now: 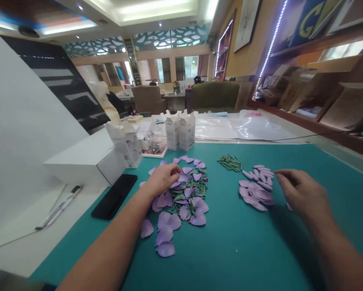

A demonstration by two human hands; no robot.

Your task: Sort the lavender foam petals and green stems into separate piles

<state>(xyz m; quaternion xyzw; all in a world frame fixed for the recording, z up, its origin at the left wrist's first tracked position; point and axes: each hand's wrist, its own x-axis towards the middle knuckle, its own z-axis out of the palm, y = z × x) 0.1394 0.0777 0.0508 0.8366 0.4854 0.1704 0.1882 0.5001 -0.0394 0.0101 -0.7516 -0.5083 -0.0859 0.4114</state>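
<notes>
Over a heap of purple plastic petals and green leaf pieces is my left hand, its fingers curled down among the petals. Whatever its fingertips pinch is hidden. My right hand hovers just right of a cluster of narrow purple pieces, thumb and forefinger brought together. I cannot make out anything between them. Below that cluster lies a stack of longer mauve petals. A bundle of short green sticks rests farther back.
A green mat covers the table. At left are a black phone, pens and a white box. Open-topped white cartons and a small tray stand behind the petals. Clear plastic sheeting lies at the back.
</notes>
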